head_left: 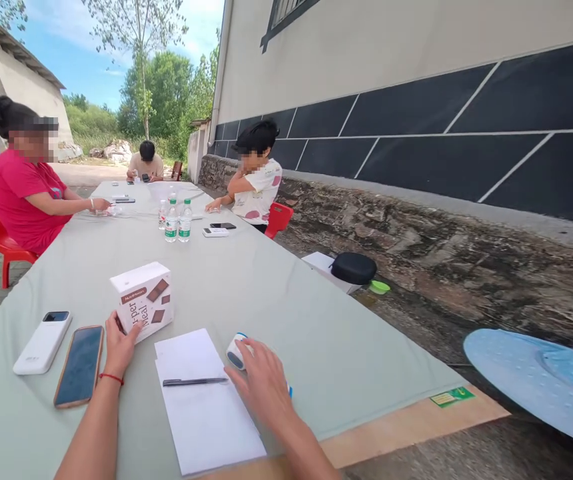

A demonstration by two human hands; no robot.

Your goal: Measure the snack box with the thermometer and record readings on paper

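While the left hand holds a white carton at its lower left corner, thumb across the printed front and fingers at the side, the right hand lies with its fingers loosely bent over a small white device with a dark window and blue trim. Whether the right fingers grip that device or merely rest on it, I cannot tell. The carton stands upright on the pale table covering, just beyond the far left corner of the white paper; its front shows brown squares and brown lettering. The device sits just right of the paper's far right part.

Across the paper lies a dark pen. To the paper's left is a smartphone in an orange-brown case, dark screen up, and farther left a white power bank with a black display panel. Well beyond the paper stands a cluster of green-capped water bottles, with a black phone near them. Farther beyond the paper sit three people: one in pink to its left, one in a patterned white shirt to its right, and another at the table's far end.
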